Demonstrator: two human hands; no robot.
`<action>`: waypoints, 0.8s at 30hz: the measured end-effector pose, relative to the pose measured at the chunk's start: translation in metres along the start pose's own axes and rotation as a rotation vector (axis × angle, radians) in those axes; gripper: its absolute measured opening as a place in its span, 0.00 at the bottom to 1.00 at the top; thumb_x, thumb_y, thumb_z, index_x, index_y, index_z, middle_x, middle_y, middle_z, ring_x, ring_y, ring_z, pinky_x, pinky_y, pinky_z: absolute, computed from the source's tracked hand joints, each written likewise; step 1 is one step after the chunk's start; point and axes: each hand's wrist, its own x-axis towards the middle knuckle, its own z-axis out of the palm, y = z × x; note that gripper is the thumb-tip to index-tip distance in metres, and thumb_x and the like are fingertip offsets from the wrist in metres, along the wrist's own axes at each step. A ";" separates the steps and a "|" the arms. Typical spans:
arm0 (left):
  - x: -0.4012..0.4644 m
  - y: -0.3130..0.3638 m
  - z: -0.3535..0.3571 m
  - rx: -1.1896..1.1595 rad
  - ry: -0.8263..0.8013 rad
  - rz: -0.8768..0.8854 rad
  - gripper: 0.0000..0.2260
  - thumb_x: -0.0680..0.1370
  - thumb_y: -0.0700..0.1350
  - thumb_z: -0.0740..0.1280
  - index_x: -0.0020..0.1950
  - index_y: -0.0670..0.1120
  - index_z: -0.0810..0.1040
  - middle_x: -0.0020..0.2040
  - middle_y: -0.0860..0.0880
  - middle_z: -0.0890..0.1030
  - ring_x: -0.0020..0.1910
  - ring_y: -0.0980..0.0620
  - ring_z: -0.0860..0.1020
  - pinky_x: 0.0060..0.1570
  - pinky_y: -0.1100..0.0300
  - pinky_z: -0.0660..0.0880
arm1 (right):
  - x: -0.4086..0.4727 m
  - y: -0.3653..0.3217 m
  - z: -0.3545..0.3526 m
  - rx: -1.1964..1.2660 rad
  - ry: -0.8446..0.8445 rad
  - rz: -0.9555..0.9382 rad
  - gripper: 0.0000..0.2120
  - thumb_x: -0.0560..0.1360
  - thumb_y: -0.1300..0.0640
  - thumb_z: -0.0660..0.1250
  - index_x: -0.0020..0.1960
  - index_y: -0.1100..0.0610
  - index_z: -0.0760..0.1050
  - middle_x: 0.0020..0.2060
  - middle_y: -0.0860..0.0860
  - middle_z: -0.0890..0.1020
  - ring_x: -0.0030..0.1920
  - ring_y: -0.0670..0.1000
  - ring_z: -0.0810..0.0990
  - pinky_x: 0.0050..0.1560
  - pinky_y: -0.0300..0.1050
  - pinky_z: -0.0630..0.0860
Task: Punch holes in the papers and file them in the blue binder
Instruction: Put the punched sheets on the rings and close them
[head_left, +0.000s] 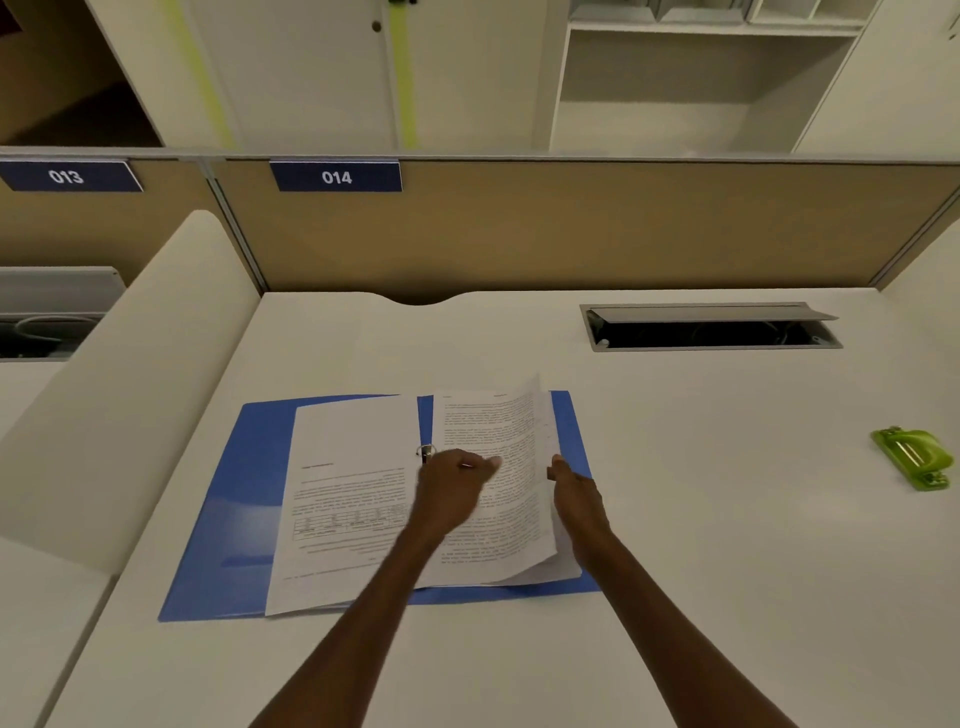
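The blue binder (236, 499) lies open flat on the white desk. Printed papers (343, 499) lie on its left half, and a second stack of papers (498, 426) lies on its right half with the right edge curling up. A metal ring (425, 451) shows at the spine. My left hand (453, 486) rests palm down on the right stack beside the ring, fingers spread. My right hand (574, 488) pinches the right edge of that stack. The green hole punch (915, 457) sits far to the right, away from both hands.
An open cable tray (711, 327) is set into the desk (727, 519) behind the binder. A tan partition (571, 228) with labels 013 and 014 closes the back. A white side panel (130, 384) stands at the left.
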 end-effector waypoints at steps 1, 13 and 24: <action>-0.001 0.007 0.012 -0.015 -0.062 -0.030 0.16 0.71 0.58 0.71 0.41 0.45 0.82 0.41 0.46 0.85 0.42 0.47 0.83 0.44 0.52 0.82 | -0.003 -0.002 0.000 0.013 -0.012 0.003 0.19 0.80 0.43 0.54 0.55 0.51 0.80 0.49 0.47 0.82 0.49 0.50 0.79 0.49 0.47 0.74; 0.012 0.003 0.010 0.181 0.080 0.027 0.11 0.71 0.45 0.74 0.36 0.38 0.81 0.37 0.49 0.83 0.33 0.51 0.80 0.36 0.57 0.78 | 0.000 0.012 0.000 -0.360 0.026 -0.178 0.14 0.75 0.58 0.67 0.61 0.54 0.77 0.64 0.51 0.76 0.60 0.52 0.76 0.51 0.39 0.70; -0.001 0.000 -0.098 -0.119 0.277 -0.064 0.09 0.69 0.47 0.76 0.45 0.45 0.84 0.41 0.47 0.84 0.40 0.48 0.83 0.41 0.56 0.79 | 0.014 0.030 -0.011 -0.313 0.231 -0.149 0.20 0.70 0.61 0.73 0.60 0.55 0.72 0.50 0.52 0.80 0.43 0.50 0.77 0.44 0.42 0.72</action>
